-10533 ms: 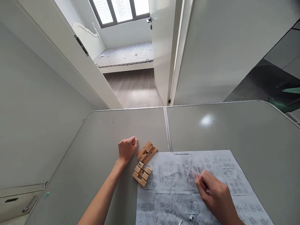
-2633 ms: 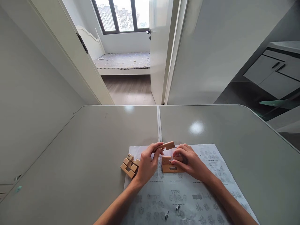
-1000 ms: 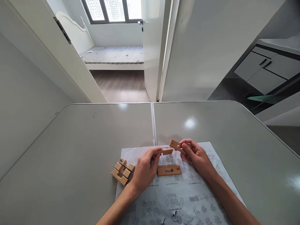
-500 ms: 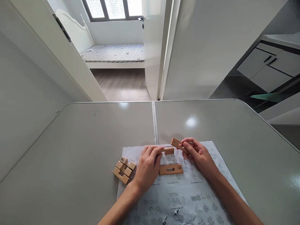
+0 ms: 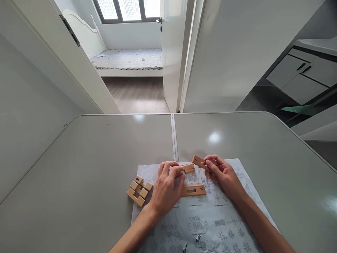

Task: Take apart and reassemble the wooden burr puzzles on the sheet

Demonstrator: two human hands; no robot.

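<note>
My left hand is closed at the fingertips on the left end of a small wooden puzzle piece, its thumb a little apart; its fingers partly hide the piece. Between the thumb and fingers of my right hand is a flat wooden puzzle piece marked 1, slanting up to the left. Just below, on the printed sheet, lies a slotted wooden puzzle piece marked 2, its left end behind my left thumb. Left of that hand sits a cluster of notched wooden pieces marked 3.
The sheet lies on a grey table with a seam down its middle. Small dark-and-white scraps lie on the paper near the front. Beyond the table are an open door, a bed and white cabinets.
The piece in my left hand has tilted, its right end now angled upward. My left thumb has moved down and away from the index finger, covering the left end of piece 2. My right hand is still.
</note>
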